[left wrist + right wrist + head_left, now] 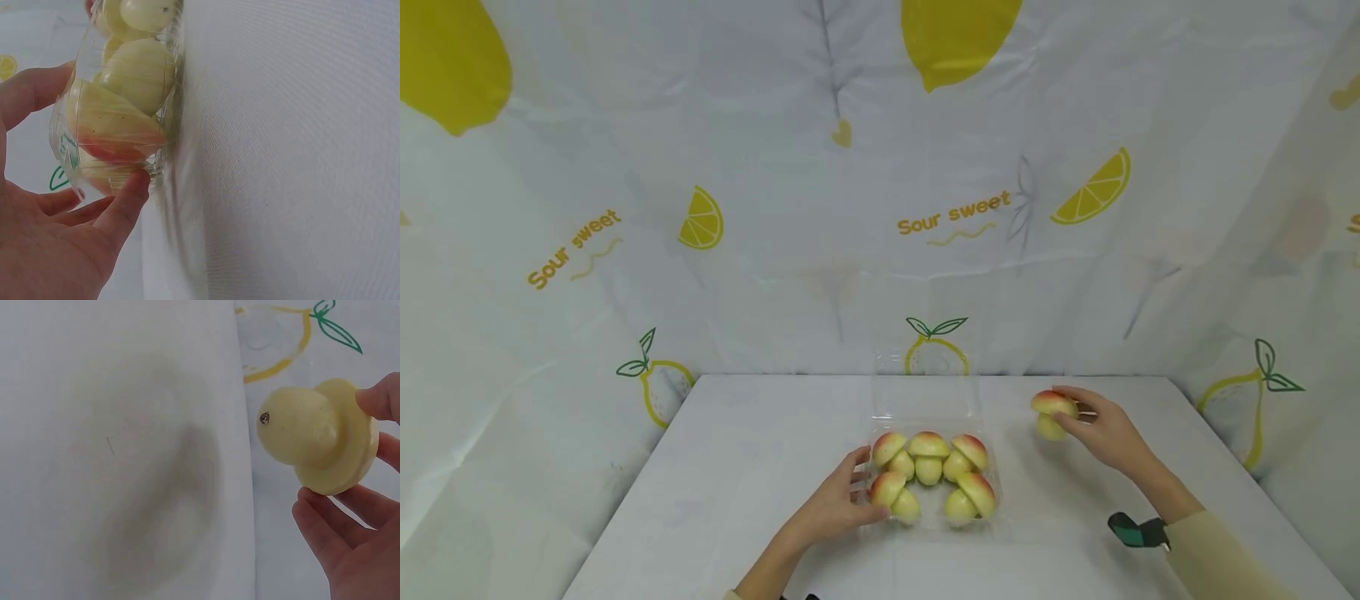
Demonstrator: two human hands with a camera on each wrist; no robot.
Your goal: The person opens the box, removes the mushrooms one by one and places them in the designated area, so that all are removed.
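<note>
My right hand (1108, 429) holds a yellow mushroom (1051, 410) with a red-blushed cap above the right part of the table. In the right wrist view, thumb and fingers pinch the cap of this mushroom (306, 434), and its stem, with a dark spot at the end, points away from the palm. A clear plastic clamshell box (997, 492) stands at the middle with its lid raised at the back. Several similar mushrooms (928, 454) lie in it. My left hand (835, 504) grips the box's left side, thumb at the near corner and fingers along the wall.
The white table (760, 442) ends at a pale curtain (790, 292) printed with lemons, standing close behind the raised lid. A dark green and black strap end (1135, 531) sticks out by the right sleeve (1217, 558).
</note>
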